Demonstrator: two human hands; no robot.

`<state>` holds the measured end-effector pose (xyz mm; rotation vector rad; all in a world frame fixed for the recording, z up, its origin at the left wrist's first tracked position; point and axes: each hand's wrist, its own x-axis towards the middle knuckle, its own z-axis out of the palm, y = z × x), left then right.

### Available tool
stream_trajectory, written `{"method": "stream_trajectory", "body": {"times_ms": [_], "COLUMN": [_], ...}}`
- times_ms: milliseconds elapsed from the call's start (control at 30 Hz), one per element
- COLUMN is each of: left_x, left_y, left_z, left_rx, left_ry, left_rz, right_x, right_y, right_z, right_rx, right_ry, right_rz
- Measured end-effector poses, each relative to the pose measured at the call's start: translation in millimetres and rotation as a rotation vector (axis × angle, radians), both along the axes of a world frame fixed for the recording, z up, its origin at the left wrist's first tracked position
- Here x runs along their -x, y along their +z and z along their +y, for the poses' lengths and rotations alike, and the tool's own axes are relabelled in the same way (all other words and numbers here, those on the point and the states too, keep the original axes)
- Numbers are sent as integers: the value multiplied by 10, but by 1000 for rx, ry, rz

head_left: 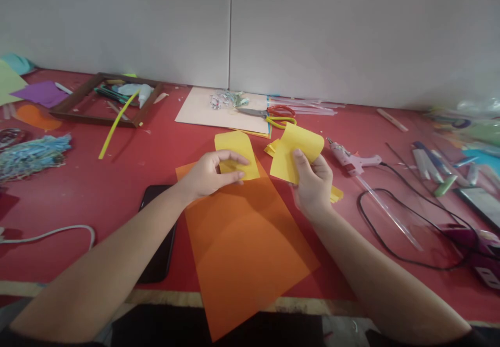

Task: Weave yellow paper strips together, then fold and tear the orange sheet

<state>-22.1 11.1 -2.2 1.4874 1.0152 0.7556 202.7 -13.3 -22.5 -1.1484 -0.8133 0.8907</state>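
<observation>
My right hand [315, 183] grips a curled yellow paper piece [287, 154], its thumb pressed flat against the front. A second yellow paper piece [234, 141] with a bent top edge stands at the far end of the orange sheet [250, 237]. In front of that piece is my left hand [214, 172], its thumb and fingers apart; whether the fingertips touch the paper I cannot tell. The orange sheet lies below both hands and hangs over the table's front edge. Folded yellow strips [336, 195] lie partly hidden behind my right hand.
Scissors [269, 113] rest on pale card [199, 110] at the back. A pink glue gun [353, 160] with a looping black cord [363, 222] lies on the right. A black phone [160, 253] is under my left forearm. A wooden frame [94, 116] stands back left.
</observation>
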Motion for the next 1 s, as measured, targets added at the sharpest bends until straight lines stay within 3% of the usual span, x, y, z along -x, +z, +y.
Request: {"method": "stream_trajectory", "body": {"times_ms": [200,333,400,500,567,600,667,733,833,933,1000], "left_x": [-50,-28,34,153,206,216,201,153,69,15,0], "left_y": [72,118,150,206,227,225,199,156,111,98,85], "left_z": [-84,-88,-65,-32,-19,-16,-13,-12,-15,-9,13], "left_rx": [87,189,298,520,565,566,547,523,472,408,374], "left_ry": [13,-71,-227,-615,-760,-769,-671,-455,-176,13,171], "left_rz": [1,54,50,9,-9,-29,-92,-183,-255,-277,-299], "right_x": [19,46,56,67,69,69,66,61,56,62,70], "right_y": [-3,-7,-8,-15,-21,-22,-16,5,60,116,141], "right_z": [-19,-56,-65,-60,-51,-49,-53,-74,-129,-177,-184], "right_rx": [9,26,35,31,23,27,65,126,229,307,315], "right_ry": [46,102,115,114,117,125,163,254,511,776,843], "right_rz": [6,-12,-34,-37,-21,-14,-5,-8,-40,-106,-180]}}
